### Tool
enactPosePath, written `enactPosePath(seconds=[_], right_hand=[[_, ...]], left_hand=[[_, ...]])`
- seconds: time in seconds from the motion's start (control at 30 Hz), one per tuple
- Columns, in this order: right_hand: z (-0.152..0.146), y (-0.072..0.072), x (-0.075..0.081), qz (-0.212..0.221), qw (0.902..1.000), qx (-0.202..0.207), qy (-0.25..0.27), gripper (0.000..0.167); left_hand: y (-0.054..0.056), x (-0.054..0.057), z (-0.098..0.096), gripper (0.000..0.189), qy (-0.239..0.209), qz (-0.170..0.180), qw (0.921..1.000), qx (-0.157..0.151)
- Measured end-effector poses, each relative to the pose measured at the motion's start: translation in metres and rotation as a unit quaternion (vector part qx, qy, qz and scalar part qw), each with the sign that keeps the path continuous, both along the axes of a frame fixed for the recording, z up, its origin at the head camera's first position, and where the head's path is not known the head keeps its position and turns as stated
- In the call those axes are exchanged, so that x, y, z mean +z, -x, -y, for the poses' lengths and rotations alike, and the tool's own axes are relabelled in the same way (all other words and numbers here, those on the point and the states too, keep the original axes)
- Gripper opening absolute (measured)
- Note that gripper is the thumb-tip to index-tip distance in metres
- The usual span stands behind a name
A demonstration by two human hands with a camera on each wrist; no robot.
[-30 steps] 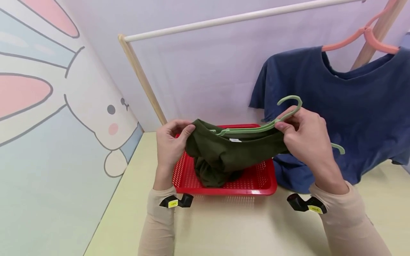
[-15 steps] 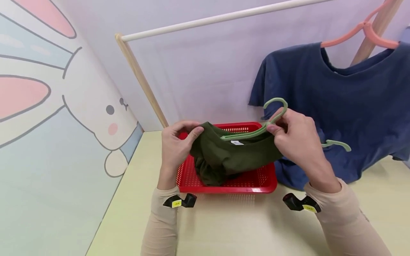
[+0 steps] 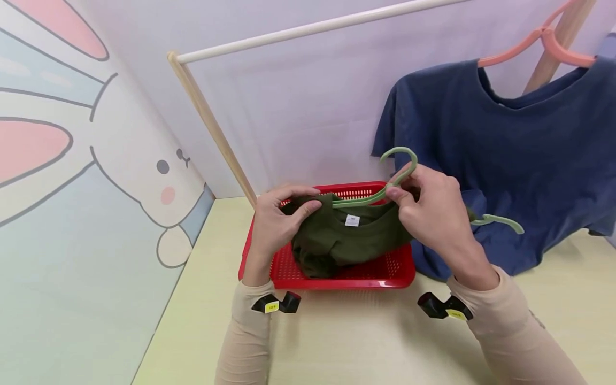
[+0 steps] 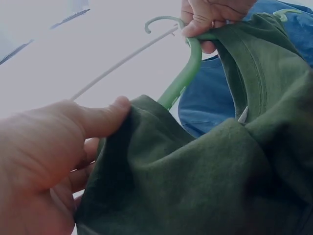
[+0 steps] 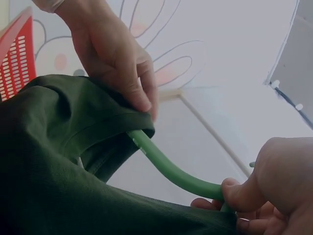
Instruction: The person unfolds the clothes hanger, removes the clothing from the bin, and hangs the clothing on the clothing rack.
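Note:
A dark green T-shirt (image 3: 370, 238) with a white neck label hangs partly over a red basket (image 3: 337, 285). My left hand (image 3: 279, 224) pinches the shirt by the collar's left side between thumb and fingers. At the base of its hook, a light green hanger (image 3: 361, 202) is gripped by my right hand (image 3: 433, 208). One hanger arm runs into the left shoulder of the shirt, its tip hidden under the cloth, as the right wrist view also shows at the green hanger (image 5: 171, 171). The hanger's other end sticks out right of my right hand, with green cloth beside it.
A navy T-shirt (image 3: 447, 123) hangs at the right on a pink hanger (image 3: 512, 53). Overhead runs the white rod (image 3: 313, 36) of a rack with wooden posts (image 3: 212, 125). A wall with a painted rabbit (image 3: 135, 166) borders the pale table (image 3: 337, 337) on the left.
My right hand and the hanger have moved left, and the hanger's left tip has slid under the shirt's shoulder. My left hand has shifted right and slightly down with the collar.

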State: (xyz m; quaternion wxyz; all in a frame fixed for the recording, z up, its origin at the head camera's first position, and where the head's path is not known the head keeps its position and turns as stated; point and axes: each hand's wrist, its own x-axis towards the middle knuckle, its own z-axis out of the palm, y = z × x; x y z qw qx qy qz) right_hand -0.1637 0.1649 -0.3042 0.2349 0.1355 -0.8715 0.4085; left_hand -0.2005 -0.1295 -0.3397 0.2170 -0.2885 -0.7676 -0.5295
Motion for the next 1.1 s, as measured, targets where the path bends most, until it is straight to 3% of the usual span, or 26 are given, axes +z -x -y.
enactPosePath(seconds=[0.27, 0.43, 0.57, 0.7, 0.9, 1.1], right_hand=[[0.015, -0.001, -0.005, 0.009, 0.9976, 0.068, -0.008, 0.005], [0.017, -0.001, -0.005, 0.002, 0.9965, 0.083, 0.002, 0.008], [0.012, -0.001, -0.002, 0.0, 0.9976, 0.066, 0.021, 0.009], [0.005, -0.001, 0.003, 0.009, 0.9981, 0.047, 0.038, 0.011], [-0.005, -0.002, 0.008, 0.011, 0.9972, 0.039, 0.063, 0.012], [-0.01, 0.0, 0.009, 0.01, 0.9966, 0.035, 0.074, 0.012]], left_hand=[[-0.002, -0.001, -0.009, 0.02, -0.012, -0.011, 0.9996, -0.022], [-0.002, -0.001, -0.011, 0.031, 0.038, -0.022, 0.9987, -0.027], [-0.001, 0.003, -0.003, 0.044, 0.075, -0.052, 0.9958, 0.001], [-0.002, 0.006, 0.014, 0.053, 0.088, -0.045, 0.9943, 0.039], [-0.005, 0.008, 0.031, 0.038, 0.072, 0.004, 0.9948, 0.072], [-0.006, 0.011, 0.034, 0.025, 0.051, 0.018, 0.9948, 0.086]])
